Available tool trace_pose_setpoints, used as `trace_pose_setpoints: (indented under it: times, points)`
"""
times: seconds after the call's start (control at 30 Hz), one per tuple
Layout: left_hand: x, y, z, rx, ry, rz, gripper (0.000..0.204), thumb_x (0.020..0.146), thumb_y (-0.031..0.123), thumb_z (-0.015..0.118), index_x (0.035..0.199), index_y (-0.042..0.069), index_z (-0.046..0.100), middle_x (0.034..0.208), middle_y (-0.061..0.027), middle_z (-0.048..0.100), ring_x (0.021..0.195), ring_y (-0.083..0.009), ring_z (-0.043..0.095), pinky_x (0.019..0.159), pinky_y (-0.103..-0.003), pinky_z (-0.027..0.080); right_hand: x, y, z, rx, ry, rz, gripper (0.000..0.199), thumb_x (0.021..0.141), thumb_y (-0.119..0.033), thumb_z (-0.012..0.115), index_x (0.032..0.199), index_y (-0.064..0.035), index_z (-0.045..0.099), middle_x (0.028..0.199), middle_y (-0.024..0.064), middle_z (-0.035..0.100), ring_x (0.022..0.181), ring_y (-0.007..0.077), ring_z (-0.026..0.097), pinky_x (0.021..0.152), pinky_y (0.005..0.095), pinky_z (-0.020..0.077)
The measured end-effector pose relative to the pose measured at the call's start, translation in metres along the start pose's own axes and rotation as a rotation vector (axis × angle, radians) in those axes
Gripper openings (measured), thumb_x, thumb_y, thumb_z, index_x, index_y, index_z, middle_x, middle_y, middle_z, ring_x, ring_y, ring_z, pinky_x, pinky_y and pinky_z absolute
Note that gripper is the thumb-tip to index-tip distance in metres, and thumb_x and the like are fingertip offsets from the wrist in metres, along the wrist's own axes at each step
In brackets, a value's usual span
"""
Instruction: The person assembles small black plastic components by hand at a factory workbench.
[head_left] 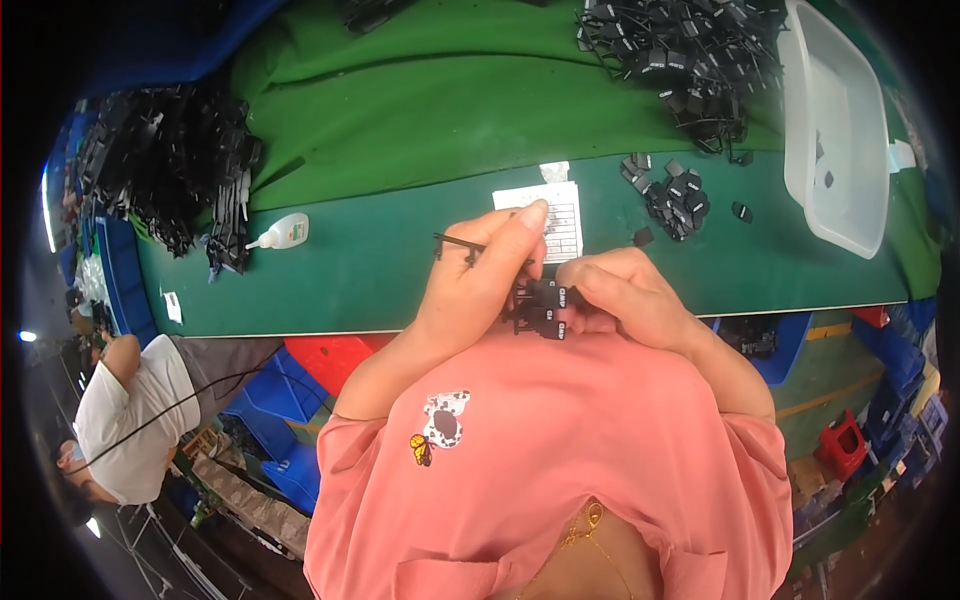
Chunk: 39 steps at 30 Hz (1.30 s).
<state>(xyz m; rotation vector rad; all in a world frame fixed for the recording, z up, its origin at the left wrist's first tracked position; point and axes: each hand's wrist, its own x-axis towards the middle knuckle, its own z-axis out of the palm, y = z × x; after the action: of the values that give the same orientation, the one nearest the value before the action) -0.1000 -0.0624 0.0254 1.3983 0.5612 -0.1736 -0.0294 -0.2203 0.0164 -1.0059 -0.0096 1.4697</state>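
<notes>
Both hands meet just above the near edge of a green table (380,270), fingers curled shut around a black plastic strip (470,247) carrying small black tags (548,308). The left hand (480,285) pinches the strip, whose thin end pokes out to the left; the right hand (625,295) grips the tags, about three visible between the fingertips. Beyond lie one paper card (558,215), one glue bottle (282,233), one white tub (835,130), and two heaps of black parts (690,50).
</notes>
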Motion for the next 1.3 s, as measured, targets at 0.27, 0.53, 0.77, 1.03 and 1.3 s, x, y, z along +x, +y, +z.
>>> trace_pose_setpoints:
  times: [0.27, 0.53, 0.77, 1.03, 1.3]
  points:
    - [0.003, 0.003, 0.003, 0.075, -0.042, -0.052, 0.045, 0.091, 0.036, 0.038, 0.064, 0.002, 0.051, 0.056, 0.0001, 0.047, 0.05, -0.0058, 0.041, 0.045, -0.021, 0.033, 0.006, 0.002, -0.003, -0.113, -0.019, -0.077, 0.025, 0.086, -0.024, 0.051, 0.075, -0.0025, 0.057, 0.064, -0.0013, 0.05, 0.054, 0.0025, 0.041, 0.047, 0.018, 0.0314]
    - [-0.002, -0.002, 0.003, 0.086, -0.142, -0.046, 0.034, 0.089, 0.034, 0.044, 0.078, 0.002, 0.052, 0.063, -0.0001, 0.049, 0.057, -0.0055, 0.044, 0.05, -0.021, 0.037, 0.005, 0.007, -0.006, -0.321, 0.032, -0.251, 0.023, 0.086, -0.02, 0.051, 0.071, -0.0028, 0.056, 0.057, -0.0031, 0.046, 0.053, 0.0024, 0.039, 0.047, 0.019, 0.0308]
    - [-0.006, 0.0, -0.001, 0.02, -0.246, -0.163, 0.034, 0.088, 0.032, 0.047, 0.076, 0.002, 0.057, 0.062, 0.0002, 0.05, 0.052, -0.0045, 0.043, 0.047, -0.019, 0.035, 0.004, 0.003, -0.004, -0.227, -0.004, -0.215, 0.027, 0.086, -0.022, 0.052, 0.068, -0.0025, 0.057, 0.056, -0.0041, 0.046, 0.052, 0.0023, 0.038, 0.045, 0.02, 0.029]
    - [-0.004, -0.001, -0.01, -0.001, -0.396, -0.265, 0.025, 0.081, 0.015, 0.05, 0.061, 0.0, 0.051, 0.054, -0.0015, 0.049, 0.048, -0.0061, 0.042, 0.043, -0.021, 0.032, 0.002, 0.006, 0.0, -0.199, -0.098, -0.352, 0.03, 0.087, -0.023, 0.051, 0.066, -0.0022, 0.056, 0.055, -0.0037, 0.048, 0.053, 0.0021, 0.039, 0.045, 0.0198, 0.0293]
    - [-0.001, 0.002, -0.012, 0.1, -0.633, -0.173, 0.015, 0.077, 0.015, 0.06, 0.083, 0.0, 0.061, 0.072, -0.0036, 0.06, 0.065, -0.0067, 0.049, 0.058, -0.021, 0.039, 0.001, 0.014, -0.011, -0.278, -0.109, -0.278, 0.033, 0.088, -0.023, 0.05, 0.063, -0.0023, 0.052, 0.056, -0.0048, 0.041, 0.054, 0.0024, 0.033, 0.046, 0.0204, 0.027]
